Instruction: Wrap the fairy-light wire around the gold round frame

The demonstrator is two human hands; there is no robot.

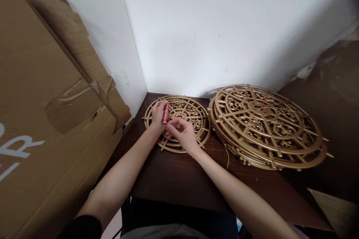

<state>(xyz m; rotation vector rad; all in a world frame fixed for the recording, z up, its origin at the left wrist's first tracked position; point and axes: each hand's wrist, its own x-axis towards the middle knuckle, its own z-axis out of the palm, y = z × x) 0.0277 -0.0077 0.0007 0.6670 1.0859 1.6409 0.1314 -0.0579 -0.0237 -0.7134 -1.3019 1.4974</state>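
Note:
A small gold openwork disc (193, 114) lies flat on the dark brown table (179, 179), near the wall corner. My left hand (157, 115) rests on the disc's left side, closed round a red tube (165, 113) with a silver band that stands nearly upright. My right hand (183, 133) lies over the disc's lower middle. Its fingers are curled and pinched close to the bottom end of the tube. What they pinch, if anything, is too small to make out.
A stack of larger gold openwork discs (266, 125) sits to the right, touching the small one. A big cardboard box (47, 112) leans at the left. White walls (224, 26) close the back. A thin yellow thread (227, 157) lies on the table.

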